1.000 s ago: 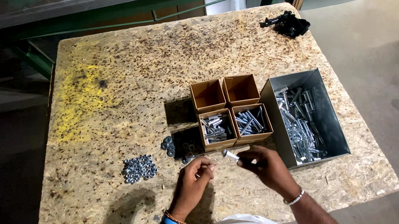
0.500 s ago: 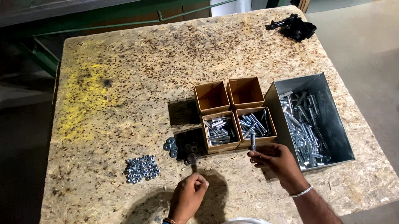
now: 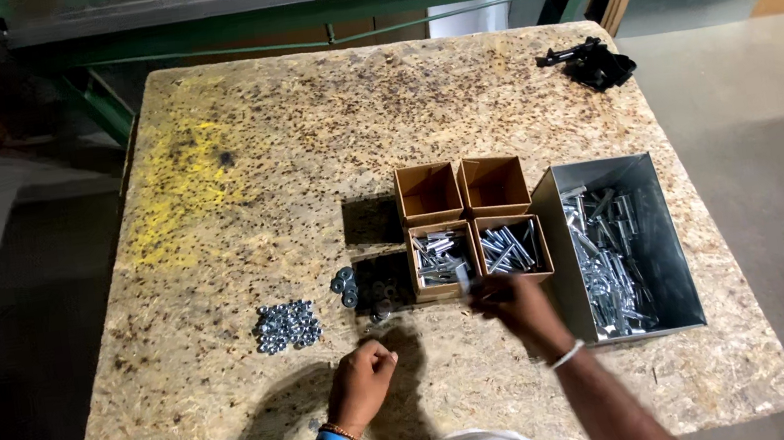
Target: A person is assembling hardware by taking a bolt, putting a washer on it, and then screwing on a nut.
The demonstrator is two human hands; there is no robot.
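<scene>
Sorting bolts: right hand [image 3: 516,302], blurred, hovers at the near edge of the two filled cardboard boxes [image 3: 477,251], grip unclear, left hand [image 3: 365,379] curled loosely near the washers [image 3: 287,326]; next seemingly needs another bolt from the metal bin [image 3: 649,216]

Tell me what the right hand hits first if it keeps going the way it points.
Probably the near-left cardboard box holding bolts; the right hand points up-left at its front edge, though motion blur hides the fingertips.
</scene>
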